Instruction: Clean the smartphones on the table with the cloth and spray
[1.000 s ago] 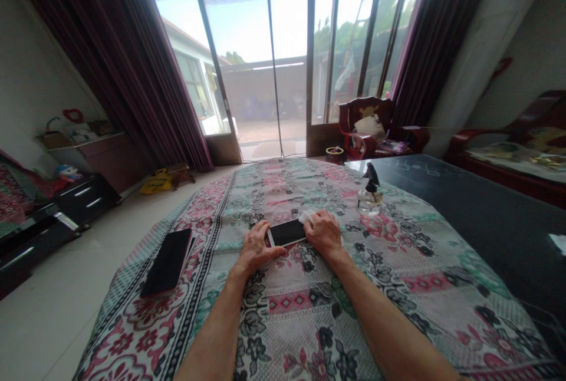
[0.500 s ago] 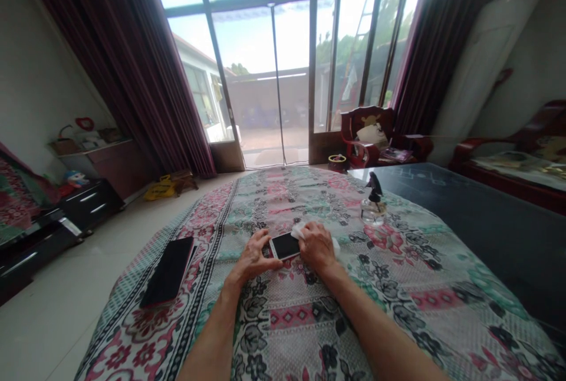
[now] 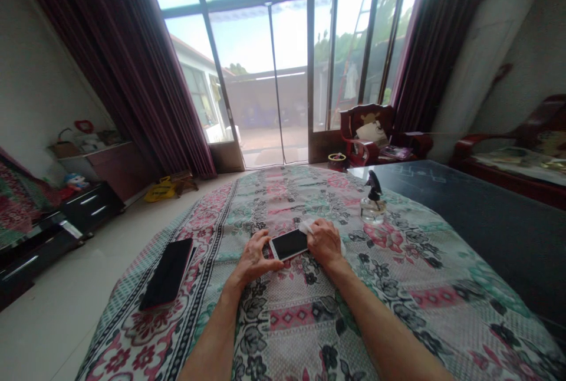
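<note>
A white-framed smartphone (image 3: 289,244) with a dark screen lies on the patterned tablecloth (image 3: 292,316). My left hand (image 3: 256,257) grips its left end, thumb along the near edge and fingers at the far edge. My right hand (image 3: 325,243) is closed on a white tissue (image 3: 306,226) at the phone's right end. Part of the tissue shows above the fingers and a bit more at the hand's right side; the rest is hidden under the palm. The phone's right end is partly covered by this hand.
A black tablet (image 3: 167,275) lies on the cloth at left, over another thin item. A clear spray bottle (image 3: 374,207) with a black nozzle stands at right. Beyond the bed-like cloth's right edge is a dark glossy tabletop (image 3: 424,192). A wooden armchair (image 3: 367,133) stands behind.
My right hand, with the tissue, has slid right along the phone, so more of the screen shows. My left hand keeps its hold on the left end.
</note>
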A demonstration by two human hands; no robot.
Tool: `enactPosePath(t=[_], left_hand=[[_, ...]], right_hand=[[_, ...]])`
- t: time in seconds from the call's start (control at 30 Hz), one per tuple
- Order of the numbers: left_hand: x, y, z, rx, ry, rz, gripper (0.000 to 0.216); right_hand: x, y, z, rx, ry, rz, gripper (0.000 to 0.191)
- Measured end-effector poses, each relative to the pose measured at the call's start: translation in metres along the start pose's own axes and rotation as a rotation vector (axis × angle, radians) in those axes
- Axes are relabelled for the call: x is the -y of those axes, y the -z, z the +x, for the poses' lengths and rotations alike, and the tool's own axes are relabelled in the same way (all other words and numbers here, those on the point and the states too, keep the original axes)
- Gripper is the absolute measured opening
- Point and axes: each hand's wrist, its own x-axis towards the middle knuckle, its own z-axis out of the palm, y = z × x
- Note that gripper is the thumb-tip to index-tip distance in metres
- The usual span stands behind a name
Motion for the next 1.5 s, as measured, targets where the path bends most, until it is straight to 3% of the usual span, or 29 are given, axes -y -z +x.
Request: enactPosePath(t=[0.13,0.33,0.43,0.8,1.1,1.37,1.5], left_hand=[[-0.001,0.001,0.000,-0.001,0.016,-0.011,0.063],[0.002,-0.004,0.000,-0.019,0.000,-0.006,0.063],[0.005,-0.006,0.001,-0.034,-0.018,-0.001,0.062],[-0.001,0.001,0.000,-0.002,0.011,-0.017,0.066],[-0.001,-0.002,0.000,-0.014,0.002,0.008,0.063],[-0.005,0.003,-0.001,0.005,0.021,-0.003,0.066],[-0.004,0.003,0.000,0.002,0.018,-0.029,0.066]], right_hand=[[-0.007,0.002,-0.002,-0.031,-0.055,-0.020,0.023],[0.038,-0.003,-0.024,0.044,0.235,0.054,0.014],[0.051,-0.003,-0.029,0.075,0.291,0.072,0.014],[-0.005,0.008,-0.003,-0.016,-0.074,-0.029,0.023],[0.043,-0.001,-0.030,0.075,0.240,0.040,0.017],[0.001,-0.001,-0.007,-0.007,0.003,-0.009,0.024],[-0.014,0.001,-0.004,0.018,0.068,0.003,0.023]])
